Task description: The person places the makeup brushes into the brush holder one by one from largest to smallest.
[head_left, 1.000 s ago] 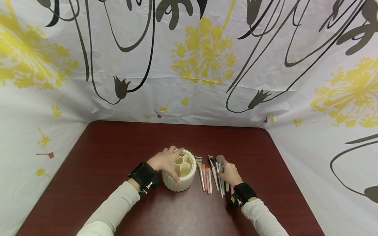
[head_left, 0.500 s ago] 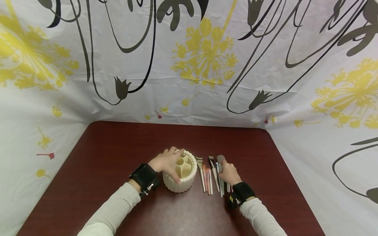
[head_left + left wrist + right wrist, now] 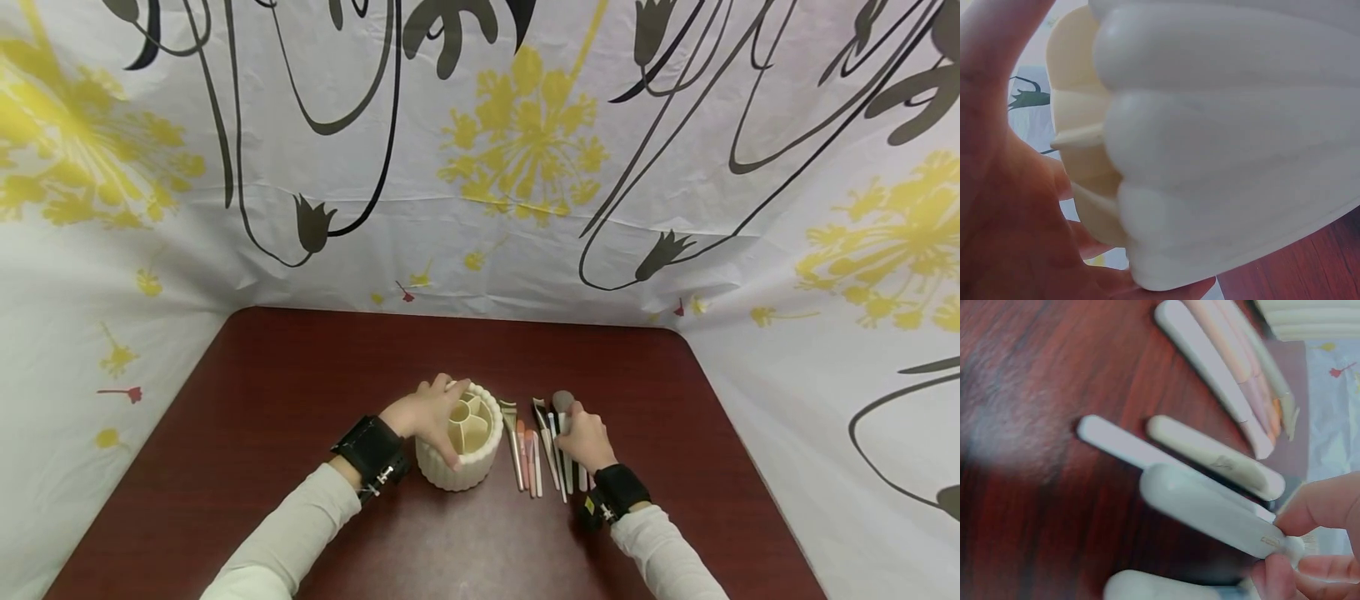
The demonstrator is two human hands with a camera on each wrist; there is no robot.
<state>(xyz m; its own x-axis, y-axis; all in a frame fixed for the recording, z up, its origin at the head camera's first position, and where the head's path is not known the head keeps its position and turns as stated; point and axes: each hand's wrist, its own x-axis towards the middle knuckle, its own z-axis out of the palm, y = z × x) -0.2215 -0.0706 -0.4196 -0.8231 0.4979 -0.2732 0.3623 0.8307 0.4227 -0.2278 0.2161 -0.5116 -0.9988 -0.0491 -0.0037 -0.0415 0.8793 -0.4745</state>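
A cream, ribbed round brush holder (image 3: pixel 457 477) with several compartments (image 3: pixel 471 432) stands on the table. My left hand (image 3: pixel 426 417) grips it across the rim, thumb at the near side and fingers at the far side. In the left wrist view its scalloped wall (image 3: pixel 1229 125) fills most of the picture. My right hand (image 3: pixel 587 442) pinches a makeup brush (image 3: pixel 1204 509) near the top of its pale, thick handle. A grey bristle head (image 3: pixel 562 402) shows just beyond the fingertips in the head view. Part of the brush is hidden behind the fingers.
Several other makeup brushes lie beside the holder, among them a gold-handled one (image 3: pixel 516 458), pink ones (image 3: pixel 529 462) and a cream-handled one (image 3: pixel 1216 456). Another thick pale handle (image 3: pixel 1154 586) lies close below the pinched brush. A patterned cloth (image 3: pixel 480 167) hangs behind the dark red table (image 3: pixel 337 350).
My right fingers have shifted slightly, and more of the grey bristle head shows above them. My left hand keeps its hold on the holder; the whole head view has drifted a little.
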